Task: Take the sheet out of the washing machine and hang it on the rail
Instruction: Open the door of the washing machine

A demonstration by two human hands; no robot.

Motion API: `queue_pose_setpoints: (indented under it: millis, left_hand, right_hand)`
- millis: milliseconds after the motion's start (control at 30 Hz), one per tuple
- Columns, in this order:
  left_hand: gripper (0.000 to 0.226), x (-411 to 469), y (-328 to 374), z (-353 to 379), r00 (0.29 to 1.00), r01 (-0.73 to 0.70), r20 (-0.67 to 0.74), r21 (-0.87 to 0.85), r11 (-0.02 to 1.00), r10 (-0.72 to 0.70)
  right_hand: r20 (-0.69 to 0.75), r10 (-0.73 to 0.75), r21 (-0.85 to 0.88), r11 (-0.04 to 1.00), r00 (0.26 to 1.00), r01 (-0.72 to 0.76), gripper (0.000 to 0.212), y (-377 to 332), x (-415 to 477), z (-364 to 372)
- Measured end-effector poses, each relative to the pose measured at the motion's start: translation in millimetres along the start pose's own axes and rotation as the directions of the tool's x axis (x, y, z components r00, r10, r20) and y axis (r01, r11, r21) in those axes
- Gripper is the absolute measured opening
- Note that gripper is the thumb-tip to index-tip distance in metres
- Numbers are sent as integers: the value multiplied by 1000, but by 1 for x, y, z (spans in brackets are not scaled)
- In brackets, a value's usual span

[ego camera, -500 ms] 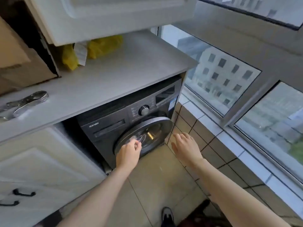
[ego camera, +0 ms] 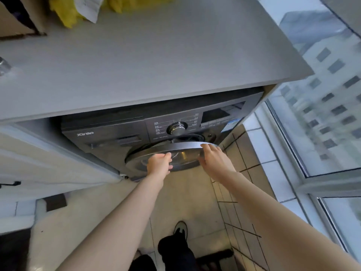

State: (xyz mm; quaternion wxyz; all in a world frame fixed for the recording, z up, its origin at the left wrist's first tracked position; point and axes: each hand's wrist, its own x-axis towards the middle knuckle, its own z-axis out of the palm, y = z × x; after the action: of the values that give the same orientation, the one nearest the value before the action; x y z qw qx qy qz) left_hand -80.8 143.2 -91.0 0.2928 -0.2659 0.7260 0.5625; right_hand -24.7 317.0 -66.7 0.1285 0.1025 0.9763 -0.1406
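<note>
Dark grey front-loading washing machine (ego camera: 121,133) sits under the pale grey tabletop (ego camera: 156,61). Its round glass door (ego camera: 168,153) stands ajar; the right hand (ego camera: 214,163) curls over the rim at 3 o'clock, the left hand (ego camera: 159,163) rests loosely curled on the glass. Sheet unseen.

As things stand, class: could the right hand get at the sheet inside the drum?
Probably not yet. The right hand grips the edge of the round door, which seems only slightly ajar and covers the drum opening of the washing machine. No sheet is visible. The left hand rests on the door too.
</note>
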Motion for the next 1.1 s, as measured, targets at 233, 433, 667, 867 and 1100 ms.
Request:
queue_pose_setpoints:
  millis: [233, 433, 667, 867, 1100]
  left_hand:
    - [29, 24, 14, 32, 959, 282, 111, -425, 860, -260]
    - [37, 36, 17, 50, 941, 333, 130, -534, 777, -313]
    - [39, 40, -3, 56, 946, 296, 60, -558, 775, -318]
    - [44, 25, -25, 48, 952, 269, 32, -560, 783, -304]
    - [32, 0, -60, 24, 963, 253, 25, -429, 867, -269]
  right_hand:
    - [99, -129, 18, 992, 987, 128, 51, 12, 45, 15]
    - [69, -173, 11, 985, 982, 173, 47, 20, 56, 29]
    - [41, -176, 53, 983, 984, 174, 39, 26, 47, 36]
    - [75, -158, 131, 980, 985, 147, 27, 23, 25, 45]
    - [216, -127, 272, 960, 968, 65, 15, 11, -9, 59]
